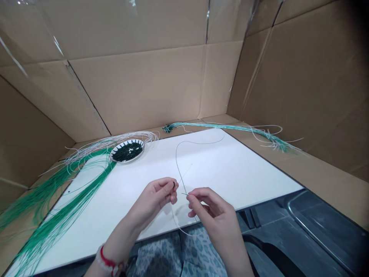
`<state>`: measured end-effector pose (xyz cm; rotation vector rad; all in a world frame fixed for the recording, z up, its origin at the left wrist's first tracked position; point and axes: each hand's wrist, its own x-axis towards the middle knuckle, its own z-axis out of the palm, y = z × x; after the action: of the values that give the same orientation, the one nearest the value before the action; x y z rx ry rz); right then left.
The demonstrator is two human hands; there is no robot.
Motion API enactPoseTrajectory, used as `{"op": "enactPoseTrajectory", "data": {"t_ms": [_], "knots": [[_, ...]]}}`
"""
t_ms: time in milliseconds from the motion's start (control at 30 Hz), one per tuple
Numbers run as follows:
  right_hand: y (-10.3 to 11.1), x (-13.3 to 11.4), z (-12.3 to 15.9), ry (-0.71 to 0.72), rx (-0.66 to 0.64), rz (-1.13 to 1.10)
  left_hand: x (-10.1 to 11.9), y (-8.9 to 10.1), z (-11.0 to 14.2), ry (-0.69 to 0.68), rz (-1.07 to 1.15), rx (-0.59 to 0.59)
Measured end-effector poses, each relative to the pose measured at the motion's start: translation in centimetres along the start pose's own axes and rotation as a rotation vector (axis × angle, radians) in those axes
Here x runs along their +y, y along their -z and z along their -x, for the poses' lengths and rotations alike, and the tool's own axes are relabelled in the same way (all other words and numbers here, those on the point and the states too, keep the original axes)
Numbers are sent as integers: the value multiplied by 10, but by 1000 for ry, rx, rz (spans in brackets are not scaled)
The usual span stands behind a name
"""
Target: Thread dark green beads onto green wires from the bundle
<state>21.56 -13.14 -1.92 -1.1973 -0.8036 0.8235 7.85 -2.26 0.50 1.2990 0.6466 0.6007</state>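
Left hand (152, 202) pinched shut on a tiny dark bead (173, 185), right hand (211, 213) pinching a thin green strand (184, 194) — a long thin grey wire (176, 157) loops past both, just above a flat white board (239, 173).

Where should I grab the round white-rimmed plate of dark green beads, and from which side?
Pinch the plate by its right rim, coming across the flat white board; pale thin cords and bright green strands crowd its back and left.

Cardboard walls (150, 88), white board (245, 169), patterned trousers (198, 250)
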Motion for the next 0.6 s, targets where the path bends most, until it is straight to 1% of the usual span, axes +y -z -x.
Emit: {"op": "enactPoseTrajectory", "data": {"t_ms": [100,233,333,433,500,600], "knots": [[-14,-10,11,20,-27,-24,-3,-13,28,-1,205,19],[-30,-26,24,50,-52,-44,-9,-17,50,-27,386,51],[-37,-33,30,110,-57,-2,-10,-16,61,-54,487,67],[-40,-34,33,195,-114,71,-9,-14,68,-76,578,58],[-40,-35,33,235,-165,119,-8,-13,71,-86,606,60],[-40,-36,33,270,-196,161,-9,-12,75,-98,615,85]]}}
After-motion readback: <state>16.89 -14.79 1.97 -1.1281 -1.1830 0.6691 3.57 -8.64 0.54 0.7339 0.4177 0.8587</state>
